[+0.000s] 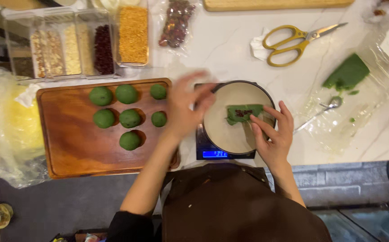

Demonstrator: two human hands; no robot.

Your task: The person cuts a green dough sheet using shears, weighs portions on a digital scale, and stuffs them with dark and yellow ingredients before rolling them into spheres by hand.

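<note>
Head view: the right hand [273, 134] rests its fingers [261, 123] on a folded green dough piece [244, 113] with dark filling, lying in a pale bowl [223, 130] on a scale [205, 152]. The left hand [185, 107], blurred, hovers spread open and empty at the bowl's rim. 7 green balls [129, 118] sit on the wooden board [78, 148]. Pinching the seam gently should keep the filling enclosed.

Dough piece [243, 113] in bowl [221, 130] on scale [203, 150]; board [69, 152] with perhaps seven balls [129, 118] lies left.
</note>
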